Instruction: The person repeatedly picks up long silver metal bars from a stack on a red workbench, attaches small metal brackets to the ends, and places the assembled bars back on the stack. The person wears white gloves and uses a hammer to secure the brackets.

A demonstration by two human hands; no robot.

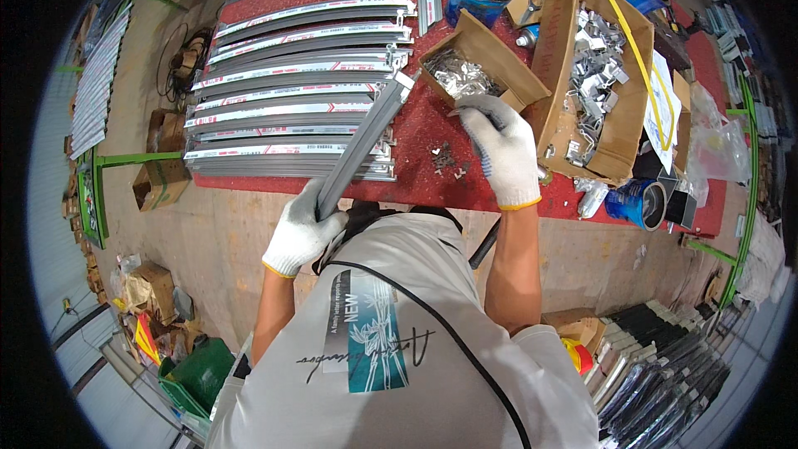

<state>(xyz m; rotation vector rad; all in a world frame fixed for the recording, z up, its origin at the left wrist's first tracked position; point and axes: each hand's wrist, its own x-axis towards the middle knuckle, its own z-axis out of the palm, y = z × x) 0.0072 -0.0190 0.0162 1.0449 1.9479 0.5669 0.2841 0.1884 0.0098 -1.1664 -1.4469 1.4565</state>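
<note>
Rail (366,137): long grey metal strip, left hand (301,233) gripping its near end, far end toward 1 o'clock over stacked rails (291,108) on worktop (416,129). Likely light, stiff, sharp-edged; hold mid-length. Right hand (501,148) curled at small clip box (478,66); contents unclear.

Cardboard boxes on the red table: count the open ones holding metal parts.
2. A small box of shiny bits lies just beyond the right hand; a large box of metal clips stands right of it. Others may be hidden.

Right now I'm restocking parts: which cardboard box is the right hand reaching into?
The small open box of shiny metal pieces, beside the blue can; the right hand touches its near edge. The bigger box lies farther right.
</note>
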